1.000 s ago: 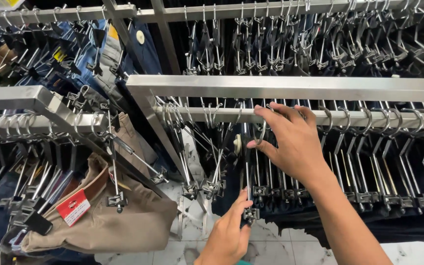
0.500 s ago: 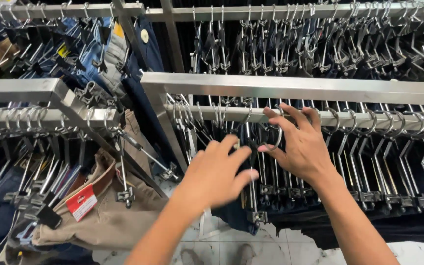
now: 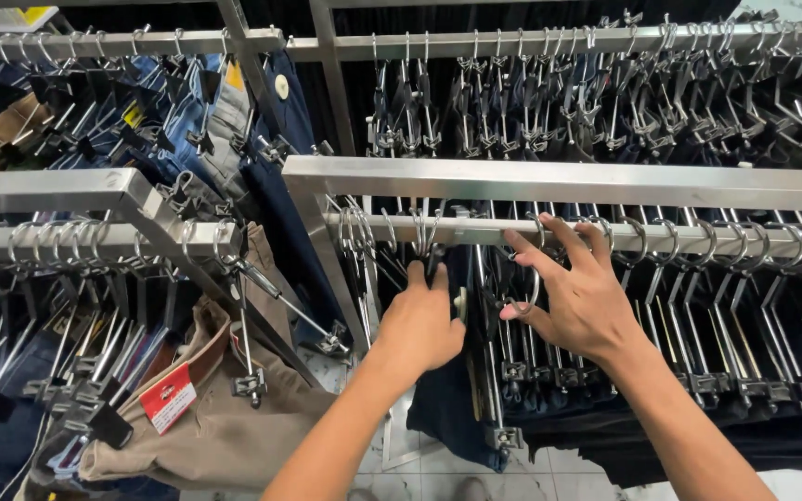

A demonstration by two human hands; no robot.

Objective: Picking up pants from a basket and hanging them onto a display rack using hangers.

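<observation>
Reaching into the packed clothes rack, the left hand (image 3: pixel 420 325) pushes on dark blue hanging trousers (image 3: pixel 447 408) while the right hand (image 3: pixel 579 299) spreads its fingers over silver metal clip hangers (image 3: pixel 522 306). The gap looks half made. At 8 o'clock, a red paper tag (image 3: pixel 167 397) hangs on tan trousers (image 3: pixel 225 427).

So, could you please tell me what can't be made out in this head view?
- Left hand fingertips: hidden among the hangers.
- Dark trousers: lower part cut off by the bottom edge.
- Red tag on the tan trousers: print too small.
- Right hand: palm faces away.
</observation>
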